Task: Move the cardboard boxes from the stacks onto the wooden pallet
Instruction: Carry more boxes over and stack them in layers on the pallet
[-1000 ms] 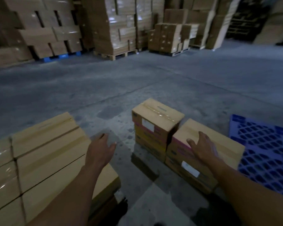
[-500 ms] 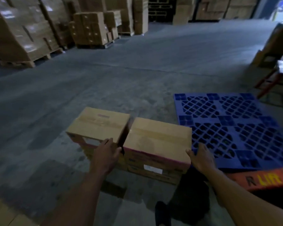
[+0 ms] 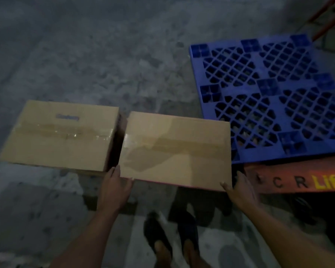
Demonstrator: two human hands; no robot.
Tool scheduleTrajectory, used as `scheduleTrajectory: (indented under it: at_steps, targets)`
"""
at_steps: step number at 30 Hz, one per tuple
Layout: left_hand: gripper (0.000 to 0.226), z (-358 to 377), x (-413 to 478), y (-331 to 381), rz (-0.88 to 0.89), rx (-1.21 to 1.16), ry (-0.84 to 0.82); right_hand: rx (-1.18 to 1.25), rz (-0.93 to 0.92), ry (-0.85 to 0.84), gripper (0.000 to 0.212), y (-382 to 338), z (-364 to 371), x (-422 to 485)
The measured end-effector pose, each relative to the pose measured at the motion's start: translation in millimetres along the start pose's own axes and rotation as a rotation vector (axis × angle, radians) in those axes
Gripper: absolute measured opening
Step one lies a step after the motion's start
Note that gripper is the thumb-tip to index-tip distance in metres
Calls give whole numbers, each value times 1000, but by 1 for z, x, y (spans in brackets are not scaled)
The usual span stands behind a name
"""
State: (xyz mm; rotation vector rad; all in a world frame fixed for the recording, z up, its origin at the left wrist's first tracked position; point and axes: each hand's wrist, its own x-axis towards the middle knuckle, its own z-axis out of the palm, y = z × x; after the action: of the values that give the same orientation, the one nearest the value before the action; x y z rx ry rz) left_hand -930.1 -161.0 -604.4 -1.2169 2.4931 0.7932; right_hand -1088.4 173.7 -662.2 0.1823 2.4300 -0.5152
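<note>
A: What is changing here compared with a moment ago?

B: The person is bending in closer, so the view is dropping almost straight down. The far stacks are gone from sight, and the right-hand box [image 3: 175, 149] is now filling the middle.

A: And the hands?

B: The left hand [image 3: 115, 187] is pressing on the near left corner of that box, with its fingers [image 3: 112, 174] reaching into the gap beside the other box [image 3: 61, 135]. The right hand [image 3: 241, 190] is wrapping the near right corner. Both sets of fingers are spread apart and lying against the cardboard, not curled shut.

A: Where is the box sitting?

B: On top of another box, judging from the earlier view, just beside the blue plastic pallet [image 3: 269, 97]. An orange machine part [image 3: 298, 178] is lying at the pallet's near edge.

A: So what does that mean for the job?

B: I am judging that a lift is about to begin. No wooden pallet is showing, so where this box is going I cannot tell.
</note>
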Motion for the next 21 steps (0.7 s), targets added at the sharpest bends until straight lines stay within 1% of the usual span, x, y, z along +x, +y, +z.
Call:
scheduleTrajectory:
  at_steps: [2,4,5,7,9,11,12,13,14,15,16,17,18,21]
  targets:
    - [83,8,24,-6,-16,28,-30,18,44,-14,91,9,13,19]
    - [95,17,54,-10,-33,17,-69,50,73,-14,112,19,27,39]
    - [100,24,69,-13,-43,-4,-86,53,96,-14,117,22,32,47]
    - [110,34,93,-18,-83,-41,-126,75,127,-19,112,13,33,50]
    - [119,45,111,-26,-110,-132,-176,129,127,-14,107,14,39,56]
    - [127,56,126,-35,-170,-237,-183,241,119,-36,107,19,40,61]
    - [130,59,131,-37,-212,-292,-173,301,109,-66,101,20,41,60]
    - [127,60,134,-35,-253,-339,-180,343,101,-100,86,21,42,57]
    - [116,60,136,-33,-284,-380,-190,382,91,-137,68,18,40,52]
    - [97,59,138,-32,-305,-400,-208,407,89,-154,52,15,39,49]
    - [79,57,138,-29,-315,-412,-224,445,89,-153,42,8,35,44]
    - [67,53,137,-26,-320,-426,-232,459,100,-152,40,6,34,44]
    - [61,49,138,-26,-321,-451,-230,471,103,-141,43,1,29,41]
    - [50,24,134,-16,-287,-584,-230,518,150,-71,42,-10,7,40]
